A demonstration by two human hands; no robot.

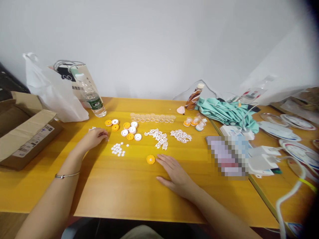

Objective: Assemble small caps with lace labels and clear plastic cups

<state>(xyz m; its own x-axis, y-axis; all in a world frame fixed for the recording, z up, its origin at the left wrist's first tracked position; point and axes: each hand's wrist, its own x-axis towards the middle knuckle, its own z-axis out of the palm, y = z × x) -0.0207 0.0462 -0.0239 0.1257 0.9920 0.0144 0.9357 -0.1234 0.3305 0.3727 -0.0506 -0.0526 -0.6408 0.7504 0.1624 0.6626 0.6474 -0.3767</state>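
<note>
My right hand [174, 174] lies flat, palm down, on the yellow table [124, 192], its fingertips just right of a single yellow round cap [151, 159]. My left hand [96, 136], with a thin bracelet on the wrist, rests farther left with fingers curled over something small that I cannot make out. Between the hands lies a cluster of small white discs [118, 149]. Behind them sit yellow and white round caps [126, 129], two heaps of white lattice pieces [159, 137], and a row of clear small rings [152, 117].
An open cardboard box [27, 132] is at the left edge, with a white plastic bag [53, 91] and a water bottle [92, 96] behind. A brown drink bottle [194, 97], teal cloth [225, 113], white chargers [264, 161] and cables crowd the right.
</note>
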